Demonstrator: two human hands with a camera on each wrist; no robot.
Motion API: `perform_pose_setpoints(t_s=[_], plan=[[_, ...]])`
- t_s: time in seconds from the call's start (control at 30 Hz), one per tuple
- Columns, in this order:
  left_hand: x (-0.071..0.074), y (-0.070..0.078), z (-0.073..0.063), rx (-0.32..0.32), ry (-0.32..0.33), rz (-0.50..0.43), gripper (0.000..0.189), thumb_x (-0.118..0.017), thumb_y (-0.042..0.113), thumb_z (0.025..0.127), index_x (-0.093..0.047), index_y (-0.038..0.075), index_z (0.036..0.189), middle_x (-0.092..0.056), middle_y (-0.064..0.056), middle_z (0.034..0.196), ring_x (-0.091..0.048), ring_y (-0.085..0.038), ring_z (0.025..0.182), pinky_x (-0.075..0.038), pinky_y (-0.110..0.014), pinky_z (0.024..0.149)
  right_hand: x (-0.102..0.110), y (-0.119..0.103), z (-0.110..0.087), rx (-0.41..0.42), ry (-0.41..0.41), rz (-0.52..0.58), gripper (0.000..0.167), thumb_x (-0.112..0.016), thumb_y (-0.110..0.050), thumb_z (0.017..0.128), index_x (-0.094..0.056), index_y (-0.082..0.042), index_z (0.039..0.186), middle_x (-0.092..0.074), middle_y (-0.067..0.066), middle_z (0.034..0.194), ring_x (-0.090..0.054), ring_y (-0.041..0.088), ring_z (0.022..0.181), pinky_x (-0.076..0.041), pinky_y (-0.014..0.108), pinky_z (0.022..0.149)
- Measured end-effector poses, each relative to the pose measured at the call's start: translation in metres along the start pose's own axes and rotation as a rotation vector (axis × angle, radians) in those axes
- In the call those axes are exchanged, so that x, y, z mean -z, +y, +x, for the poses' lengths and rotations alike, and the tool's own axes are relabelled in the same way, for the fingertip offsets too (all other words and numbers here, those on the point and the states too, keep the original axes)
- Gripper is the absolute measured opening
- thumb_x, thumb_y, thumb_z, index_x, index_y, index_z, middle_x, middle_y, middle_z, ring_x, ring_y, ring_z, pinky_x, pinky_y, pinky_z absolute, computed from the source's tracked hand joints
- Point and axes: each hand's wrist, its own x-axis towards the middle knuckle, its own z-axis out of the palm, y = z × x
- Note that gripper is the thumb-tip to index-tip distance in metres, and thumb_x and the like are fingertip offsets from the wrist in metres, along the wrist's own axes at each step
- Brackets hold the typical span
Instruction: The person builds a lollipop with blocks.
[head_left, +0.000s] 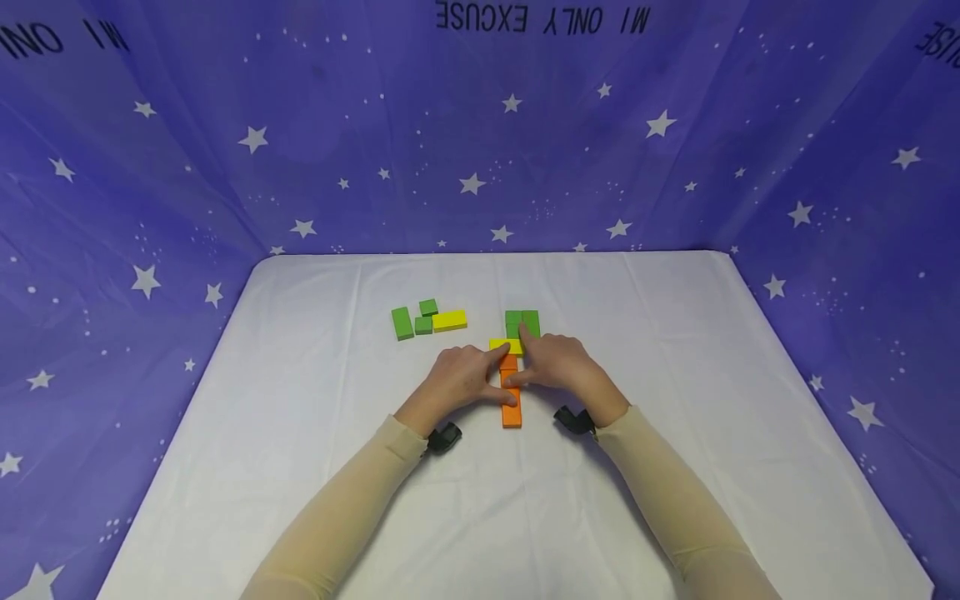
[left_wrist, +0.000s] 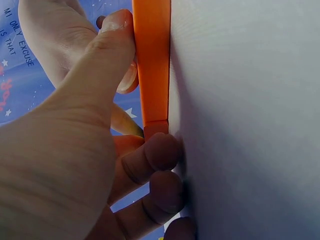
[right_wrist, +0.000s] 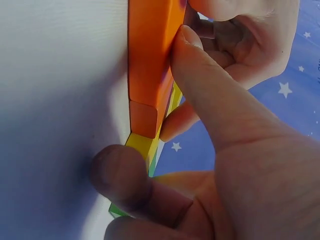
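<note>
Left hand [head_left: 463, 375] touches blocks [head_left: 512, 417] on white cloth [head_left: 255, 417], starry purple fabric [head_left: 420, 83] behind.

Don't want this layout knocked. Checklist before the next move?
1. Orange column straight: ok, runs in line in the head view.
2. Yellow bar across its far end: ok.
3. Green blocks fully seated against the yellow: cannot tell, a finger covers part.
4. Left hand clear of the column: not ok, thumb on the orange.
5. Right hand clear: not ok, thumb on the orange too.
6. Side blocks apart from the layout: ok, four off to the left.
</note>
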Motion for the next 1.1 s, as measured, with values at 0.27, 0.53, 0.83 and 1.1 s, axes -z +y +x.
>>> perform_pose_setpoints(t_s=[0.27, 0.53, 0.83, 1.1], plan=[[-0.002, 0.000, 0.000, 0.001, -0.001, -0.013, 0.099, -0.068, 0.081, 0.063, -0.056, 0.021, 0.141, -0.033, 0.006, 0.054, -0.035, -0.013, 0.048, -0.026, -0.030, 0.047, -0.001, 0.001, 0.000, -0.013, -0.015, 0.007, 0.119, -0.071, -0.074, 0.071, -0.020, -0.008, 0.158, -0.057, 0.007, 0.071, -0.054, 0.024, 0.065, -0.043, 0.036, 0.056], [0.003, -0.008, 0.000, 0.011, 0.051, -0.162, 0.087, -0.073, 0.071, 0.069, -0.058, 0.021, 0.139, -0.047, 0.006, 0.059, -0.043, -0.012, 0.051, -0.033, -0.028, 0.049, -0.001, 0.001, 0.001, -0.021, -0.022, -0.008, 0.112, -0.071, -0.068, 0.076, -0.020, -0.010, 0.158, -0.057, 0.007, 0.073, -0.053, 0.024, 0.067, -0.043, 0.036, 0.057], [0.020, -0.027, -0.001, 0.068, 0.151, -0.263, 0.077, -0.078, 0.059, 0.075, -0.059, 0.019, 0.138, -0.054, 0.011, 0.067, -0.049, -0.010, 0.055, -0.040, -0.029, 0.053, 0.000, -0.001, 0.001, -0.021, -0.029, -0.006, 0.121, -0.068, -0.076, 0.071, -0.019, -0.008, 0.158, -0.059, 0.008, 0.074, -0.056, 0.024, 0.067, -0.045, 0.036, 0.055], [0.043, -0.059, -0.010, 0.204, 0.209, -0.381, 0.063, -0.077, 0.049, 0.083, -0.060, 0.021, 0.136, -0.052, 0.001, 0.067, -0.043, -0.017, 0.054, -0.036, -0.033, 0.052, -0.002, -0.001, 0.002, -0.031, -0.022, -0.008, 0.121, -0.069, -0.077, 0.070, -0.021, -0.009, 0.158, -0.062, 0.009, 0.080, -0.057, 0.024, 0.071, -0.046, 0.038, 0.059]])
